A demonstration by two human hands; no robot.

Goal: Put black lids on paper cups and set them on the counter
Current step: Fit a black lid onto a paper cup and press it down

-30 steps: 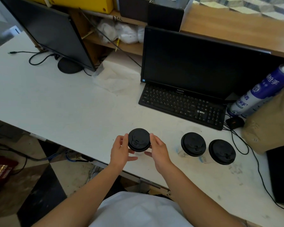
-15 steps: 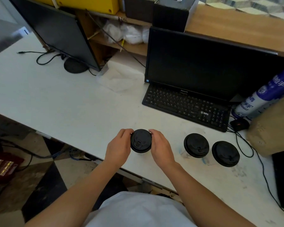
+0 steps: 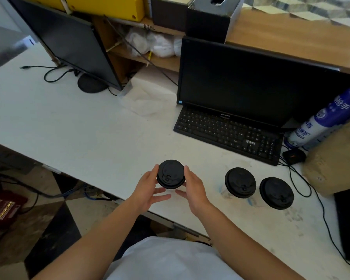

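A paper cup capped with a black lid (image 3: 170, 174) stands near the front edge of the white counter (image 3: 89, 134); the lid hides the cup body. My left hand (image 3: 148, 187) and my right hand (image 3: 194, 186) flank it. Their thumbs lie along the lid's rim and the fingers are straight, spread below it, not curled round it. To the right, two more cups with black lids (image 3: 240, 182) (image 3: 276, 193) stand side by side on the counter.
A black keyboard (image 3: 226, 134) and a monitor (image 3: 251, 81) sit behind the cups. A second monitor (image 3: 69, 41) stands at the back left. At the right are a blue and white spray can (image 3: 319, 122), a brown bag (image 3: 335, 158), a mouse (image 3: 293, 155) and cables.
Half a second ago both hands were wrapped round the lid, pressing on it. The fingers have now straightened and spread beside the cup, and the view has shifted slightly.
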